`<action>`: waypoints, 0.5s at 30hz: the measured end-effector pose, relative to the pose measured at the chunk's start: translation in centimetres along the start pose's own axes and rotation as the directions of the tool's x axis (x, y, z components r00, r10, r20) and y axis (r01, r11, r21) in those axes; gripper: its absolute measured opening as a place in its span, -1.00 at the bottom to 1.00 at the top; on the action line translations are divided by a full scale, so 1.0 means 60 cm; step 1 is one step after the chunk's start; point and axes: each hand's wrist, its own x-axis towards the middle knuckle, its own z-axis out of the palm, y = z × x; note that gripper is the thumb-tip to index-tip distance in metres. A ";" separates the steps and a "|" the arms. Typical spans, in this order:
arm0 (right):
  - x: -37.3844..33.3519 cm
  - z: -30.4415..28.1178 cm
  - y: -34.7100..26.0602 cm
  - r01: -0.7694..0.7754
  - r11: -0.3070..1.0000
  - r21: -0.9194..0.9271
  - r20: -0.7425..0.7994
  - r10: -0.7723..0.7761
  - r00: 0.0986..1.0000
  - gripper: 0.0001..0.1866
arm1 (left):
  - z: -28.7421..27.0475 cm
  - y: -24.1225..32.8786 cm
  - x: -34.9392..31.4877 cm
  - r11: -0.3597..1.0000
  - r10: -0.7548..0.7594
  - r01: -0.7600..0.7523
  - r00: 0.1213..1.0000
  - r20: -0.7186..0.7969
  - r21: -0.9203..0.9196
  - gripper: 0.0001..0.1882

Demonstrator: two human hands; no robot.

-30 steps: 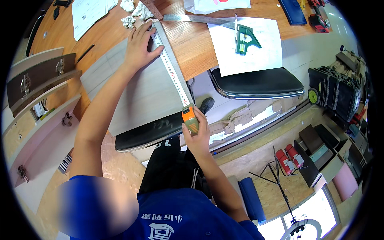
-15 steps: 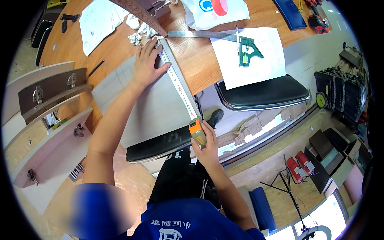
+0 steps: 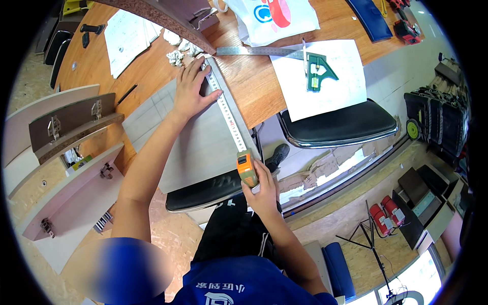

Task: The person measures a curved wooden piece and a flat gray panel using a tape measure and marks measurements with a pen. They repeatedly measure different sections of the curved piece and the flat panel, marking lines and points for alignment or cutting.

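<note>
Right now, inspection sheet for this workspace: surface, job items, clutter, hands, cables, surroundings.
Surface: wooden table, grain visible.
Job items: orange-and-olive tape measure, blade extended along grey board, near its right edge.
Clutter: crumpled paper, plastic bag, green-headed square on paper sheet.
Hands: left hand at board's far end, thumb at blade; right hand grips tape case.
Cables: thin cord near tripod, routing unclear.
Surroundings: black-seated chair, two red extinguishers.

We cannot make out the tip of the tape measure point(image 3: 231, 122) at our left hand point(image 3: 192, 95). Beyond that hand, the top edge crops a white bag point(image 3: 277, 20); left of it, print on the papers point(image 3: 127, 43) is too small. Beside our right hand point(image 3: 262, 195), a grey board point(image 3: 198, 147) partly hides a black seat point(image 3: 203, 194).
</note>
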 end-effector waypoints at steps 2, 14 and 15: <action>0.001 -0.017 -0.007 0.040 0.999 0.022 -0.002 -0.040 0.999 -0.15 | 0.006 0.002 0.001 1.000 0.007 -0.007 1.000 -0.013 -0.017 -0.22; 0.333 -0.240 -0.048 0.150 0.977 -0.150 -0.389 -0.198 0.900 -0.79 | -0.014 0.011 0.008 0.999 -0.017 0.017 1.000 -0.002 -0.036 -0.28; 0.385 -0.250 -0.072 0.106 0.971 -0.214 -0.338 -0.175 0.925 -0.76 | -0.011 0.007 0.005 0.999 -0.010 0.009 1.000 -0.015 -0.047 -0.29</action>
